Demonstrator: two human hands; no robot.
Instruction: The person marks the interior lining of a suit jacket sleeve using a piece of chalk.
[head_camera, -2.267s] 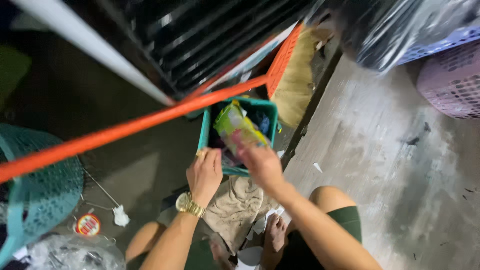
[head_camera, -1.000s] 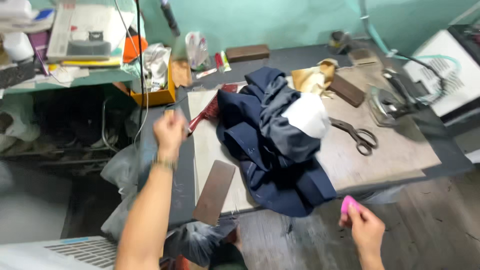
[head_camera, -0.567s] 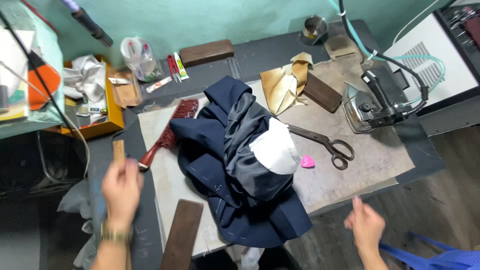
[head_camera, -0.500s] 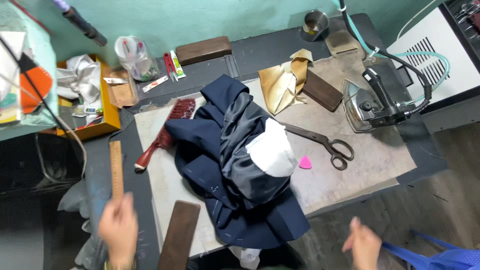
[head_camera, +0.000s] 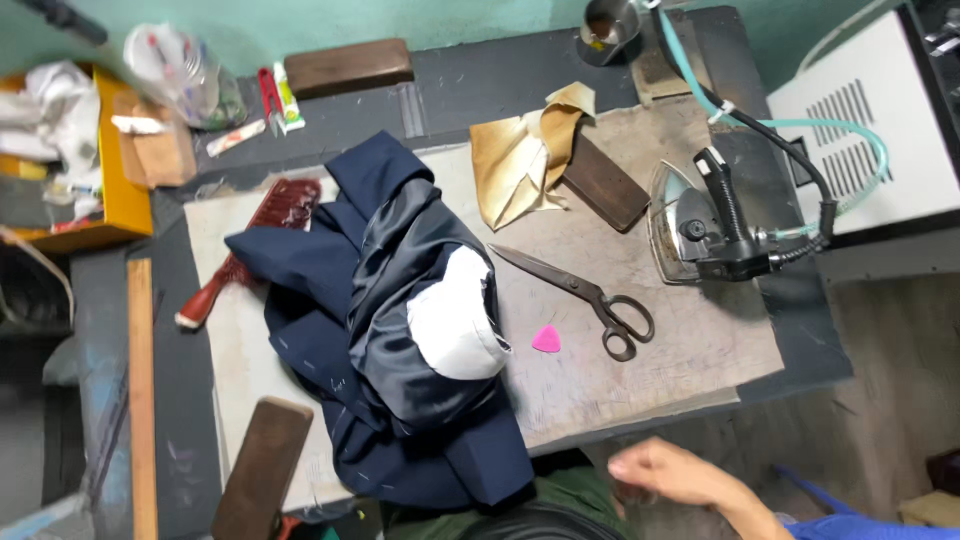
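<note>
Only the right hand shows, hovering off the table's near edge, blurry, fingers loosely together and holding nothing as far as I can see. The pink chalk wedge lies up and left of it on the pressing board, scissors just beyond, navy jacket heaped further left.

Beyond the right hand, a small bright pink triangular chalk is seen on the worn grey-beige pressing pad. Just past it, dark steel scissors are shown. To the hand's left, a crumpled navy-blue cloth jacket is marked by grey lining and a white shoulder pad. Farther off, a tan folded cloth and a reddish-brown wooden brush are visible.
</note>
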